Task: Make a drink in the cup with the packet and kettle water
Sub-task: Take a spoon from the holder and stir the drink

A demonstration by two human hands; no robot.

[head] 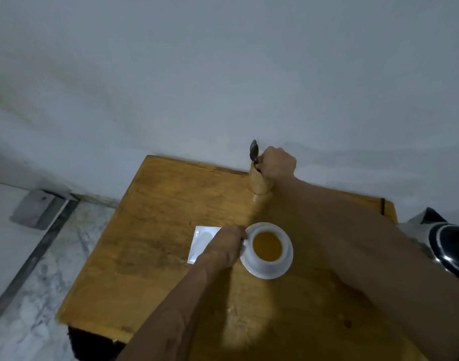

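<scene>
A white cup of amber liquid stands on a white saucer in the middle of the wooden table. My left hand is at the cup's left side, fingers closed on its handle. Partly under that hand lies a white packet, flat on the table. My right hand reaches to the far edge and grips a metal spoon standing bowl-up in a wooden holder. A kettle, black and steel, shows at the right edge.
The table stands against a pale wall. To the left, a marble floor with a dark strip lies below the table's edge. A small grey block sits on the floor near the wall.
</scene>
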